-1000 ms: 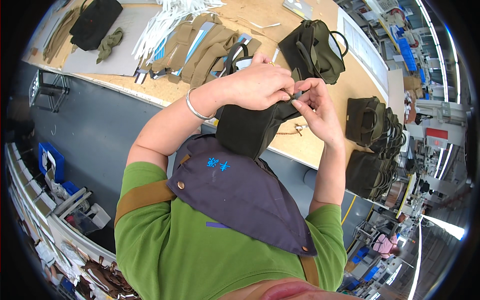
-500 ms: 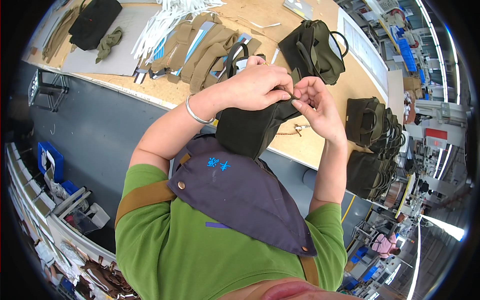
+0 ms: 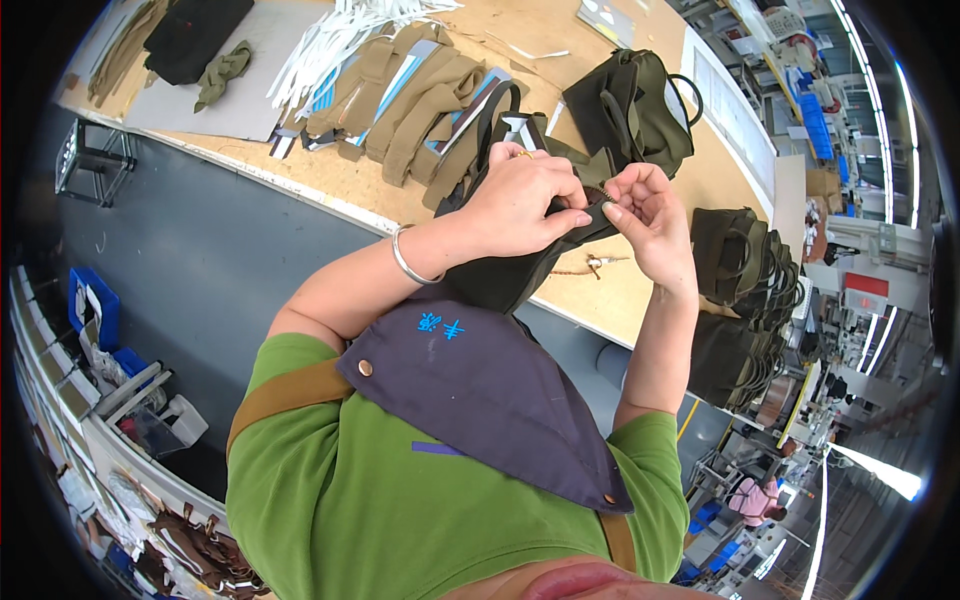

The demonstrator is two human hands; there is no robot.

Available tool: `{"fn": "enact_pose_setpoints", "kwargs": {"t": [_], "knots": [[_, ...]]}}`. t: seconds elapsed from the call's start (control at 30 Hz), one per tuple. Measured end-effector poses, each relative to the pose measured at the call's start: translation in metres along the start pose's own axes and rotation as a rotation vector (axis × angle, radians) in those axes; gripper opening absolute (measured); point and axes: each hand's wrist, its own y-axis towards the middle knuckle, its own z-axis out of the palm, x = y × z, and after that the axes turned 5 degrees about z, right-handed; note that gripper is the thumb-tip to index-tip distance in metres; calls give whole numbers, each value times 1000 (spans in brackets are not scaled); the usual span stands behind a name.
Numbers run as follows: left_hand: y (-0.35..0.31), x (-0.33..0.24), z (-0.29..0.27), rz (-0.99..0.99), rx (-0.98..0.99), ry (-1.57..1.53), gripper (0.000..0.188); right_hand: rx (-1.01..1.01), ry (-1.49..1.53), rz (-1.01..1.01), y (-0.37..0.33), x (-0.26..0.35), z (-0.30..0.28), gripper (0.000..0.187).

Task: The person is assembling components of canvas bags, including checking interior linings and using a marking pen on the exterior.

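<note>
A dark olive handbag (image 3: 505, 275) is held up against my apron (image 3: 450, 370) at the table's near edge, tilted, with its handle (image 3: 488, 120) standing up behind my left hand. My left hand (image 3: 530, 200) is closed over the bag's top edge, thumb and fingers pinching the fabric. At the right end of that edge, my right hand (image 3: 652, 225) pinches the zipper end (image 3: 607, 197) between thumb and forefinger, its other fingers curled. Zipper teeth show in the small gap between the two hands. The bag's inside is mostly hidden by my hands.
On the wooden table (image 3: 390, 205) lie tan straps (image 3: 420, 110), white strips (image 3: 335, 50) and a cord (image 3: 590, 265). Another olive bag (image 3: 630, 105) stands beyond my right hand. Several bags (image 3: 740, 260) are lined up at the right; a black bag (image 3: 195, 40) lies far left.
The fingers of my left hand have shifted along the bag's edge, and more of the zipper and bag opening shows. The bag's handle stands more clearly in view. My right hand keeps its pinch.
</note>
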Motion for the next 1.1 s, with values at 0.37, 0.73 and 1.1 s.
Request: {"fn": "enact_pose_setpoints", "kwargs": {"t": [0.37,0.73,1.1], "knots": [[1,-5,10,-63,-88,-196,16,67,-31,19,-1,4,-4,29],[1,9,-5,-24,-58,-94,13,113,-35,9,4,8,0,33],[-2,62,-65,-34,220,436,40,55,-4,32,-1,-8,-7,42]]}}
